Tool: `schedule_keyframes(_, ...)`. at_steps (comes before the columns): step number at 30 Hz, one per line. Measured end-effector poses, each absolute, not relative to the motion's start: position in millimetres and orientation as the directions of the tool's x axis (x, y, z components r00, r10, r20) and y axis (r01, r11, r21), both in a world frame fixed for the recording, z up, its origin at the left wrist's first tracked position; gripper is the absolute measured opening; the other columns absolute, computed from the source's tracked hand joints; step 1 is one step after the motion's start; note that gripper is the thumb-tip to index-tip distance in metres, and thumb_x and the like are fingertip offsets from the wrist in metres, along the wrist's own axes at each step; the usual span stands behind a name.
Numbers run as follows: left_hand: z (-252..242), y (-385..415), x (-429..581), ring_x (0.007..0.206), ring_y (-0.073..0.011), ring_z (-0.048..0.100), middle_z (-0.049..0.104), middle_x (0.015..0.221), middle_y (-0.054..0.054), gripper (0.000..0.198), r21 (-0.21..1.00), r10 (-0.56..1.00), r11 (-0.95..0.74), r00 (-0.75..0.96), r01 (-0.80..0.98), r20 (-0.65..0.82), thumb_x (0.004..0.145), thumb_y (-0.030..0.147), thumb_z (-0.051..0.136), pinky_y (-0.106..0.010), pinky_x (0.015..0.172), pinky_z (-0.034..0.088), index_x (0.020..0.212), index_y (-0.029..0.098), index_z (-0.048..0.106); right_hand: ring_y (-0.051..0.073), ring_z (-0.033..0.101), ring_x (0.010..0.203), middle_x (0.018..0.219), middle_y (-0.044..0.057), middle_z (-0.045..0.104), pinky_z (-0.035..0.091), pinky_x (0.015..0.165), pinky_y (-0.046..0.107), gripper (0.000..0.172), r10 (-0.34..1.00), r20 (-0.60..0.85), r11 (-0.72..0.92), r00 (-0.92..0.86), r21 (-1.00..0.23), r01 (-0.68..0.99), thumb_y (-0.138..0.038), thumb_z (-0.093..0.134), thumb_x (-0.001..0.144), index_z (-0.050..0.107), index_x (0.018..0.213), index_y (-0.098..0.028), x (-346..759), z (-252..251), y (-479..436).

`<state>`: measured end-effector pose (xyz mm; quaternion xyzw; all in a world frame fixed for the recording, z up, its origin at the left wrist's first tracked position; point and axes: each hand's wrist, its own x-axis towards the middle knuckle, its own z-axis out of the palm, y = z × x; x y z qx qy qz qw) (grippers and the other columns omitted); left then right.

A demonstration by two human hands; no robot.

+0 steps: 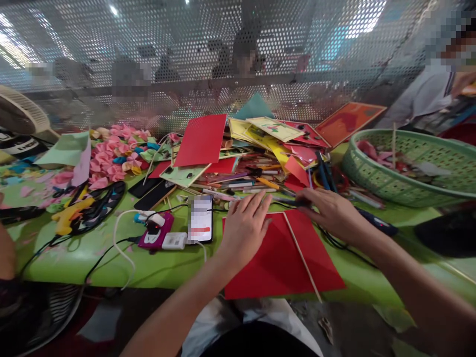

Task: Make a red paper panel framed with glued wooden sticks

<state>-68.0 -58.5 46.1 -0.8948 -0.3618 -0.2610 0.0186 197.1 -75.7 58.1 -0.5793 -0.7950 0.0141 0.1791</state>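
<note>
My left hand (243, 228) lies flat with fingers stretched out on the upper left corner of a red paper sheet (282, 270) on the green table (92, 258). My right hand (329, 213) rests at the sheet's far edge, fingers curled over a dark pen-like thing near a black cable; what it grips is unclear. A thin wooden stick (303, 258) lies diagonally across the red sheet, between the two hands.
A phone (201, 218) and a power strip with chargers (156, 235) lie left of the sheet. A heap of coloured paper, pens and sticks (256, 158) fills the back. A green basket (401, 163) stands right; pink paper flowers (111, 158) and a glue gun (70, 213) left. Another person sits far right.
</note>
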Motion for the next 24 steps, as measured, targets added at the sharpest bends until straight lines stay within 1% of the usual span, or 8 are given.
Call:
schedule_keyframes(4, 52, -62, -60, 0.117, -0.0231, 0.063, 0.073, 0.126, -0.005, 0.033, 0.168, 0.596, -0.784, 0.650, 0.598, 0.471, 0.106, 0.025, 0.050, -0.045, 0.105, 0.044, 0.138, 0.021, 0.058, 0.022, 0.068, 0.085, 0.097, 0.004, 0.074, 0.051, 0.077, 0.033, 0.015, 0.940, 0.275, 0.331, -0.201, -0.601, 0.728, -0.035, 0.062, 0.096, 0.067, 0.107, -0.027, 193, 72, -120)
schedule_keyframes(8, 49, -80, -54, 0.093, -0.0218, 0.064, 0.073, 0.096, -0.003, 0.027, 0.193, 0.550, -0.830, 0.707, 0.524, 0.444, 0.109, 0.033, 0.043, -0.040, 0.088, 0.045, 0.118, 0.021, 0.065, 0.020, 0.066, 0.081, 0.092, 0.003, 0.072, 0.050, 0.069, 0.029, 0.019, 0.969, 0.241, 0.240, -0.051, -0.878, 0.414, -0.043, 0.072, 0.091, 0.072, 0.102, -0.028, 189, 66, -151)
schedule_keyframes(14, 44, -110, -46, 0.083, -0.0226, 0.061, 0.068, 0.086, -0.005, 0.029, 0.243, 0.486, -0.873, 0.802, 0.423, 0.347, 0.108, 0.034, 0.042, -0.038, 0.077, 0.042, 0.098, 0.017, 0.063, 0.017, 0.065, 0.067, 0.083, 0.005, 0.073, 0.053, 0.057, 0.029, 0.026, 0.988, 0.150, 0.151, -0.021, -0.973, 0.176, -0.048, 0.070, 0.092, 0.079, 0.095, -0.024, 169, 43, -174)
schedule_keyframes(18, 40, -116, -55, 0.081, -0.0216, 0.061, 0.069, 0.084, -0.004, 0.029, 0.328, 0.542, -0.831, 0.789, 0.450, 0.290, 0.108, 0.031, 0.040, -0.039, 0.077, 0.042, 0.093, 0.018, 0.062, 0.017, 0.064, 0.053, 0.070, 0.003, 0.069, 0.043, 0.035, 0.031, 0.023, 0.865, 0.207, 0.182, 0.457, -0.978, 0.098, -0.047, 0.075, 0.083, 0.075, 0.072, -0.028, 177, 45, -178)
schedule_keyframes(20, 37, -112, -64, 0.082, -0.0212, 0.062, 0.070, 0.085, -0.003, 0.030, 0.382, 0.625, -0.765, 0.743, 0.519, 0.241, 0.109, 0.031, 0.039, -0.039, 0.077, 0.042, 0.093, 0.020, 0.062, 0.024, 0.071, 0.063, 0.068, 0.005, 0.070, 0.035, 0.034, 0.030, 0.021, 0.805, 0.212, 0.197, 0.554, -0.977, 0.087, -0.049, 0.065, 0.088, 0.076, 0.076, -0.036, 190, 51, -176)
schedule_keyframes(21, 35, -109, -68, 0.084, -0.0214, 0.063, 0.072, 0.088, -0.003, 0.029, 0.399, 0.657, -0.734, 0.723, 0.549, 0.215, 0.109, 0.031, 0.040, -0.038, 0.077, 0.043, 0.095, 0.020, 0.062, 0.021, 0.069, 0.067, 0.070, 0.007, 0.072, 0.028, 0.041, 0.028, 0.034, 0.769, 0.216, 0.209, 0.602, -0.974, 0.082, -0.049, 0.052, 0.096, 0.067, 0.066, -0.042, 195, 54, -175)
schedule_keyframes(22, 33, -106, -70, 0.085, -0.0216, 0.064, 0.073, 0.090, -0.004, 0.029, 0.408, 0.670, -0.720, 0.715, 0.561, 0.200, 0.109, 0.032, 0.040, -0.038, 0.077, 0.043, 0.096, 0.020, 0.063, 0.021, 0.065, 0.058, 0.072, 0.002, 0.072, 0.036, 0.035, 0.034, 0.014, 0.732, 0.209, 0.223, 0.648, -0.973, 0.062, -0.045, 0.070, 0.086, 0.073, 0.072, -0.041, 199, 55, -173)
schedule_keyframes(24, 29, -96, -70, 0.096, -0.0221, 0.066, 0.075, 0.101, -0.005, 0.028, 0.417, 0.642, -0.736, 0.744, 0.532, 0.185, 0.109, 0.033, 0.042, -0.038, 0.081, 0.045, 0.102, 0.020, 0.065, 0.017, 0.058, 0.053, 0.075, 0.001, 0.072, 0.044, 0.038, 0.037, 0.011, 0.741, 0.152, 0.196, 0.654, -0.980, 0.006, -0.043, 0.082, 0.075, 0.074, 0.073, -0.036, 202, 56, -165)
